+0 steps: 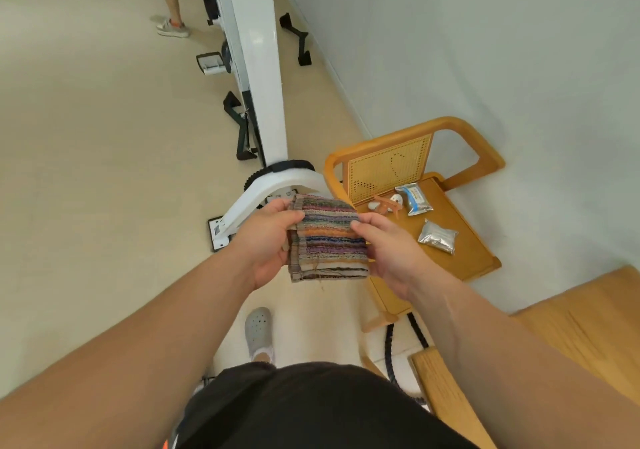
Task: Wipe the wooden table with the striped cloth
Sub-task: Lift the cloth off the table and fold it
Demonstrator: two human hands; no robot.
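Observation:
The striped cloth [329,239], folded into a small square with orange, purple and grey bands, hangs in the air in front of me. My left hand [268,241] grips its left edge and my right hand [391,248] pinches its right edge. The small wooden table [460,251] stands low to the right against the wall, just beyond my right hand. It has a raised curved rail and a perforated back panel. My right hand hides part of its near left side.
On the table lie two silver foil packets [437,236], [415,199] and small orange and white items [386,203]. A white exercise machine [258,102] stretches across the floor ahead. A person's legs [169,5] show far back. Wooden furniture [568,327] sits lower right, with black cable [389,348] beside it.

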